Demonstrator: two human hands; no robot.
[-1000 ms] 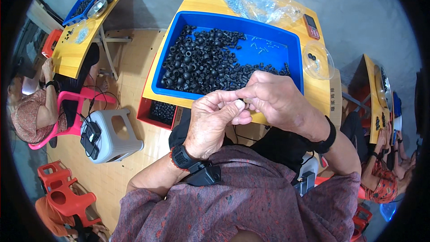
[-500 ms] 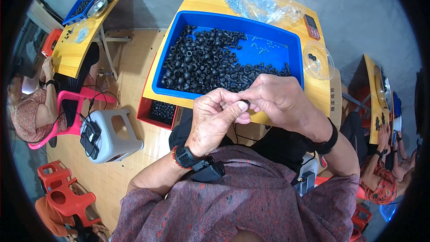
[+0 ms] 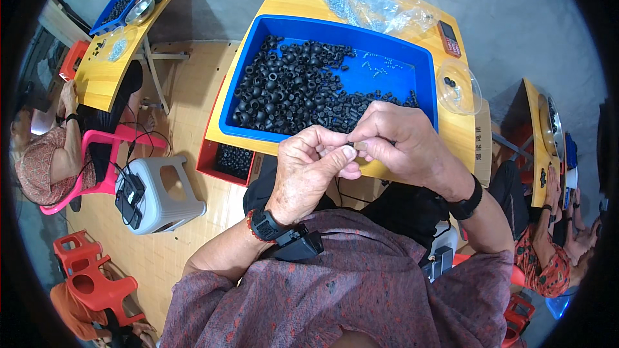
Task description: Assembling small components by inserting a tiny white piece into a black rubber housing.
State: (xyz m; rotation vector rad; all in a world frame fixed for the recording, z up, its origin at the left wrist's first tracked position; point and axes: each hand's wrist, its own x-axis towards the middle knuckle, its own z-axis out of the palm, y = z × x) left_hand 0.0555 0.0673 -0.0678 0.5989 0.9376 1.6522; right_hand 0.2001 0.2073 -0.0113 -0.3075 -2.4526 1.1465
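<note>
My two hands meet just off the near edge of a blue tray [image 3: 342,30] on a yellow table. Thumb and fingertips of my left hand [image 3: 308,158] pinch a small black part [image 3: 351,144], mostly hidden by the fingers. My right hand [image 3: 403,145] is closed too, its thumb and forefinger gripping that part from the right. Inside the tray lies a heap of loose black parts [image 3: 284,80], some round and hollow, others small and tubular. A few tiny silvery pieces [image 3: 380,64] are scattered at its far right.
Behind the tray rests a clear plastic bag [image 3: 380,6] of small silvery pieces. A red phone [image 3: 449,37] and a clear round dish [image 3: 459,87] sit right of it. Below the left edge stands a red box [image 3: 222,167] with black parts. Other people sit at side tables.
My right hand has turned slightly at the wrist, and its thumb now shows along the part. My left hand holds its place.
</note>
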